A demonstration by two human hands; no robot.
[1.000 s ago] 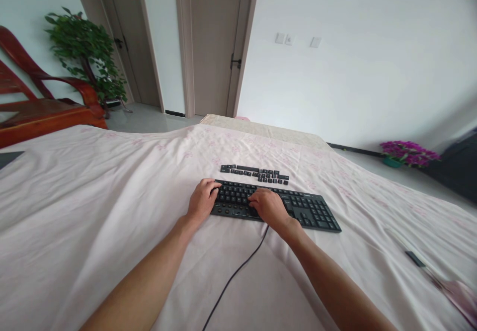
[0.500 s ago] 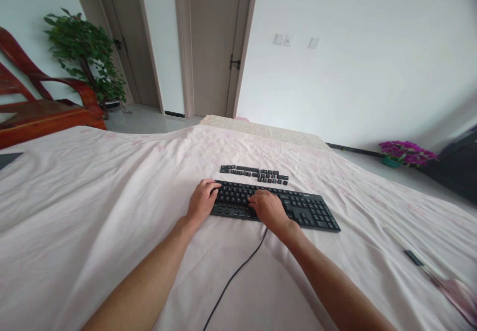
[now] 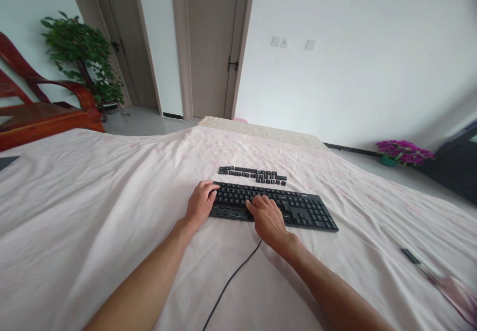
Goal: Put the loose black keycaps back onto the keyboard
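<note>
A black computer keyboard (image 3: 313, 212) lies flat on the cloth. Its nearest left rows show bare key sockets, while other rows still carry caps. My left hand (image 3: 200, 202) is closed around the keyboard's left end, fingers over the top edge and thumb near the keys. Over the middle of the board, my right hand (image 3: 269, 217) has its thumb and curled fingers down at the keys; whatever is under the fingertips is hidden. Just beyond the board, loose black keycaps (image 3: 265, 176) lie in uneven rows, with a long space bar (image 3: 246, 170) among them.
A black cable (image 3: 233, 276) runs toward me across the pale, wrinkled cloth (image 3: 122, 221). On the right lies a thin tool with a black grip (image 3: 410, 256) and a pink end. Beyond are a wooden chair (image 3: 48, 117), a leafy plant (image 3: 80, 47) and purple flowers (image 3: 404, 151).
My right hand has shifted slightly left and nearer to me over the keyboard. My left hand keeps its place on the left end. The whole view has moved a little.
</note>
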